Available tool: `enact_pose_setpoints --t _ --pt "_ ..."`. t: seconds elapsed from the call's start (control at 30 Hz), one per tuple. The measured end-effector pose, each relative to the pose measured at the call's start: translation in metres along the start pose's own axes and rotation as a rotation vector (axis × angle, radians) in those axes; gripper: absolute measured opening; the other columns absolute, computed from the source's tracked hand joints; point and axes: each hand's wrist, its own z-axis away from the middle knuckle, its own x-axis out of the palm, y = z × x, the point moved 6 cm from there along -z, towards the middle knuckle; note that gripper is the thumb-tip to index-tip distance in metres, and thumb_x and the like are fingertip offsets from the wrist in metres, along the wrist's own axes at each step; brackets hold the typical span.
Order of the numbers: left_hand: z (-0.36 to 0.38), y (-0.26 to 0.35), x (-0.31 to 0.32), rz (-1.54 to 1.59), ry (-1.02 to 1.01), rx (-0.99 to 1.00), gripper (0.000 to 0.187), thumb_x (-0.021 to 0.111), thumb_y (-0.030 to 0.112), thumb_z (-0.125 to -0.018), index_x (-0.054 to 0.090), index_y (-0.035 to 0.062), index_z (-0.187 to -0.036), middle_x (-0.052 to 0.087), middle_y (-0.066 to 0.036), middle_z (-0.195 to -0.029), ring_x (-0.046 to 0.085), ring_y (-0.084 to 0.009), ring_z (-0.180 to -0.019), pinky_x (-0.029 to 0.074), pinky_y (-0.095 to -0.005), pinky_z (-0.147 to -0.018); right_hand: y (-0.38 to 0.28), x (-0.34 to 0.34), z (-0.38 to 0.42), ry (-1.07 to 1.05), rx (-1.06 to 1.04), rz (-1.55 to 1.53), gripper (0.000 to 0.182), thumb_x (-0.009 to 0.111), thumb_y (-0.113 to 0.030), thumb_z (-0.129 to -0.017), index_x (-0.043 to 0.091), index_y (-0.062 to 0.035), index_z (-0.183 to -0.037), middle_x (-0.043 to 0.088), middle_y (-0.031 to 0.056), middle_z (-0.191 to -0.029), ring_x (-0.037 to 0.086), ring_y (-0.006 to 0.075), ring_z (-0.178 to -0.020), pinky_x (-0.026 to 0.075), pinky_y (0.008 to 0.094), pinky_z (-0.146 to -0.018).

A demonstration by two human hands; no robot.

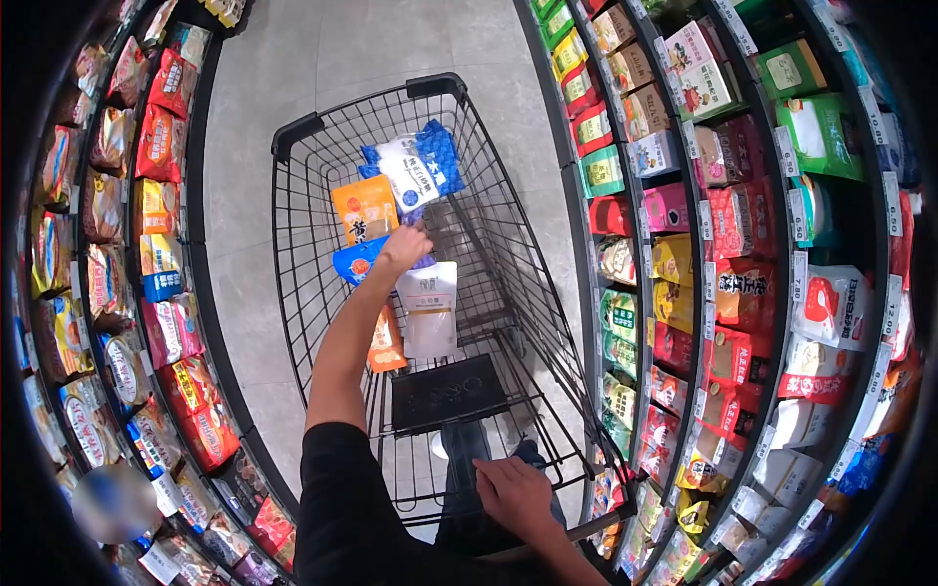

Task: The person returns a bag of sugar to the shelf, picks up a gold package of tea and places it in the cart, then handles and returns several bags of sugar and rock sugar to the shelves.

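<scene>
Reaching into the black wire shopping cart, my left hand is closed on a purple packet, mostly hidden under the hand. Around it lie an orange bag, a blue packet and a white pouch with a grey lower part. Farther forward is a blue-and-white bag. A slim orange packet sits nearer to me, partly under my forearm. My right hand hovers over the near end of the cart, fingers loosely stretched, holding nothing visible.
Shelves of bagged goods line the left side of the aisle. On the right, shelves hold colourful packets and boxes with price tags. Grey floor tiles run ahead between them. A black panel is on the cart's near part.
</scene>
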Motion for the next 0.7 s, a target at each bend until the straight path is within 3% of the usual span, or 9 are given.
enact_pose_setpoints --t 0.1,0.3,0.47,0.7 --pt "0.005 0.002 -0.014 -0.008 0.183 0.103 0.011 0.058 0.014 -0.079 0.069 0.0131 -0.077 0.068 -0.002 -0.095 0.058 -0.0191 -0.108 0.052 -0.0334 -0.075 0.001 -0.001 0.000 0.012 0.004 -0.008 0.018 0.070 -0.008 -0.076 0.066 -0.0079 -0.094 0.064 0.0036 -0.077 0.062 0.0200 -0.069 0.050 0.0308 -0.058" --pt "0.018 0.020 -0.037 0.070 0.222 0.234 0.012 0.058 0.011 -0.075 0.070 0.0102 -0.079 0.067 -0.004 -0.105 0.053 -0.0214 -0.118 0.051 -0.0325 -0.087 0.002 0.001 0.005 0.032 -0.016 -0.022 0.020 0.071 -0.008 -0.075 0.066 -0.0080 -0.094 0.064 0.0032 -0.077 0.063 0.0200 -0.070 0.051 0.0310 -0.058" --pt "0.029 0.045 -0.082 0.023 0.512 0.456 0.013 0.058 0.010 -0.075 0.066 0.0046 -0.084 0.063 -0.006 -0.105 0.052 -0.0228 -0.119 0.045 -0.0304 -0.098 0.005 0.001 0.008 0.046 -0.025 -0.015 0.018 0.070 -0.010 -0.076 0.066 -0.0079 -0.093 0.064 0.0028 -0.077 0.063 0.0199 -0.070 0.051 0.0318 -0.059" --pt "0.049 0.055 -0.138 -0.044 0.543 0.528 0.017 0.058 0.010 -0.073 0.066 0.0013 -0.086 0.064 -0.008 -0.104 0.052 -0.0234 -0.119 0.045 -0.0304 -0.100 0.010 -0.003 0.013 0.105 -0.016 -0.049 0.013 0.067 -0.011 -0.079 0.067 -0.0094 -0.092 0.064 0.0046 -0.074 0.063 0.0216 -0.068 0.051 0.0326 -0.056"
